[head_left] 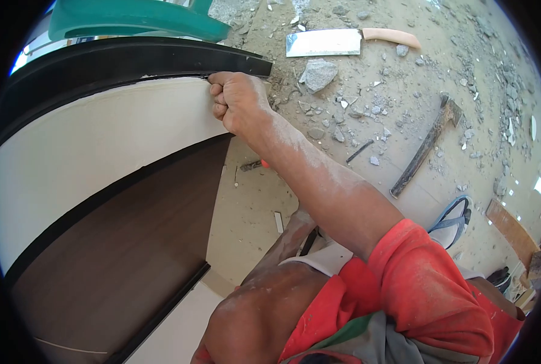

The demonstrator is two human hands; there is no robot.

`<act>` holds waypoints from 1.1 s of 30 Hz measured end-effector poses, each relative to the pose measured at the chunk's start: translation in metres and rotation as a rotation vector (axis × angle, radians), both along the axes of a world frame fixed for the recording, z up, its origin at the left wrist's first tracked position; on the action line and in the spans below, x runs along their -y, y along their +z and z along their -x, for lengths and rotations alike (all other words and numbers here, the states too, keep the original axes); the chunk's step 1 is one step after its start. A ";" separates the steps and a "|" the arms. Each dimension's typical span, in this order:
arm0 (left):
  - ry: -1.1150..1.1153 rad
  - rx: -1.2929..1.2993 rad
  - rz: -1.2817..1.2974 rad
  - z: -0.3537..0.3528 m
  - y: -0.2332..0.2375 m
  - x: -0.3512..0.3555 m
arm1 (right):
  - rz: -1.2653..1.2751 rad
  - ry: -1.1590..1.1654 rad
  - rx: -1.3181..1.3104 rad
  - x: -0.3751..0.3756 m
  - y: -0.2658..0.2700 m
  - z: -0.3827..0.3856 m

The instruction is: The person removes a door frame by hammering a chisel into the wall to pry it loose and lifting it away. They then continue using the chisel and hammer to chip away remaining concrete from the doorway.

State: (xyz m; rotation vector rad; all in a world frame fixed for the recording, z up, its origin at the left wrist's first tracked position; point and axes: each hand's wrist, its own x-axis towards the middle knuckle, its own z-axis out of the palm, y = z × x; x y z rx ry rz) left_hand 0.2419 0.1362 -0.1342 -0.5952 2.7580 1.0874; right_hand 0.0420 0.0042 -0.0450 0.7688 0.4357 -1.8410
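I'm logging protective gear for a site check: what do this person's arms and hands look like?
Only the right hand shows: bare, no glove, ring or watch visible, with pale dust on the wrist and forearm. A short red fabric sleeve, smudged with pale dust, covers the upper arm. The left hand is out of view.

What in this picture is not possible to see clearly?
Head view:
What the right hand grips: hidden inside its closed fist, at the black edge strip.
Left hand: outside the frame.
Green chair: cut off by the top edge.
Blue sandal: partly covered by the red sleeve.
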 end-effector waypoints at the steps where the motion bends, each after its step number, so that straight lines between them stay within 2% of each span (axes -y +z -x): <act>1: 0.006 -0.002 0.000 0.000 0.000 -0.001 | -0.016 -0.001 -0.011 -0.001 0.002 0.000; 14: 0.035 -0.033 0.001 0.001 -0.005 0.001 | -0.244 0.051 -0.102 0.012 0.010 0.004; 17: 0.028 -0.032 0.003 0.004 -0.006 0.002 | -0.215 0.044 -0.129 0.006 0.014 0.004; 20: 0.024 -0.028 0.004 0.010 -0.008 0.006 | -0.067 -0.004 -0.154 -0.010 0.016 0.005; 23: 0.022 -0.022 0.027 0.019 -0.009 0.011 | 0.091 0.112 -0.396 -0.035 -0.001 0.000; 26: -0.009 -0.058 0.124 0.020 -0.024 0.015 | 0.073 0.135 -0.512 -0.050 -0.009 0.000; 28: -0.004 -0.105 0.097 0.010 -0.043 0.014 | 0.046 0.120 -0.580 -0.044 0.001 0.004; 29: 0.002 -0.122 0.087 0.011 -0.040 0.013 | 0.031 0.112 -0.607 -0.041 0.008 0.007; 33: 0.033 -0.176 0.159 0.037 -0.005 0.013 | 0.252 0.164 -0.608 -0.031 0.030 0.041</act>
